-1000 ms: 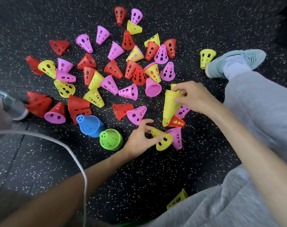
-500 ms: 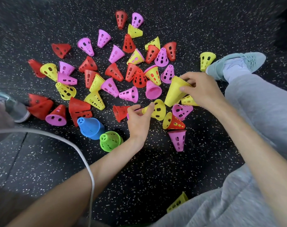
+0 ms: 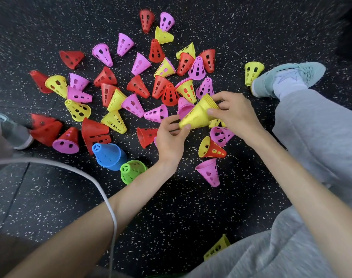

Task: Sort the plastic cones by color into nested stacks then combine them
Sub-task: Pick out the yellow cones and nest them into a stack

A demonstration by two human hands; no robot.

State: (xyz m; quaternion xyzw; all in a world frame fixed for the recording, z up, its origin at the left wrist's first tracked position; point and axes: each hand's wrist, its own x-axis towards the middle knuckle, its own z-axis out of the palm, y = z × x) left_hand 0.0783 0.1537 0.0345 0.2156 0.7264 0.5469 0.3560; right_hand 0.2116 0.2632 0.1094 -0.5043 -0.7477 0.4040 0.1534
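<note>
Holding a nested stack of yellow perforated plastic cones (image 3: 199, 115) above the floor, both hands have come together on it: the right hand (image 3: 234, 115) grips the wide rim end with curled fingers, while the left hand (image 3: 170, 137) pinches the narrow tip. A second ago the left hand was down on the floor picking a single yellow cone beside a pink one; that spot now shows only the pink perforated cone (image 3: 208, 172), so the picked cone seems to have joined the stack. By my judgement the yellow sort is under way but far from done.

Many loose yellow, red and pink cones lie tipped across the black speckled rubber floor (image 3: 171, 207), some partly nested in the wrong colour, such as a yellow cone inside a red one (image 3: 211, 148). A blue stack (image 3: 108, 156) and a green stack (image 3: 132, 170) stand near the left wrist. The cones look thin, smooth and light, with oval holes and flared rims that should slide together easily.
</note>
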